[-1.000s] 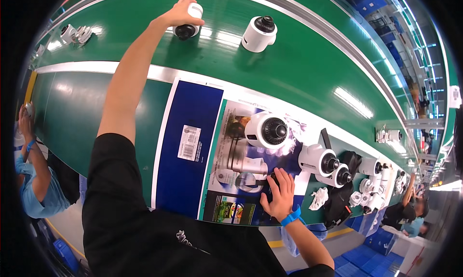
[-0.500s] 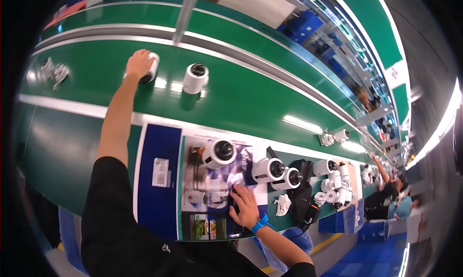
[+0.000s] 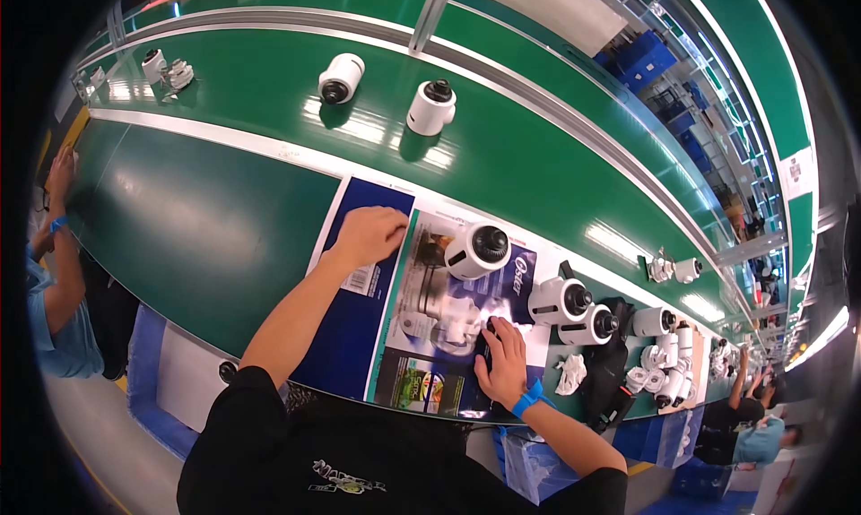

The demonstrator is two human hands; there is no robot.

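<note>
My left hand hovers over the blue panel of a flattened printed carton, its fingers loosely bent and nothing visible in them. To its right a white cylindrical housing with a black ribbed end lies tilted on the carton. My right hand rests palm down on the carton, fingers spread. Something dark shows by its index finger; whether it is an object or print I cannot tell. Beyond that hand lie two more white housings. A crumpled white wad sits right of the hand.
On the green conveyor belt are two white housings and small white parts. A black cloth-like item and several white housings crowd the right. Another person's arm is at the left.
My left hand has let go of a white housing on the belt and come back over the carton. The view has shifted left, bringing another person in. My right hand stays on the carton.
</note>
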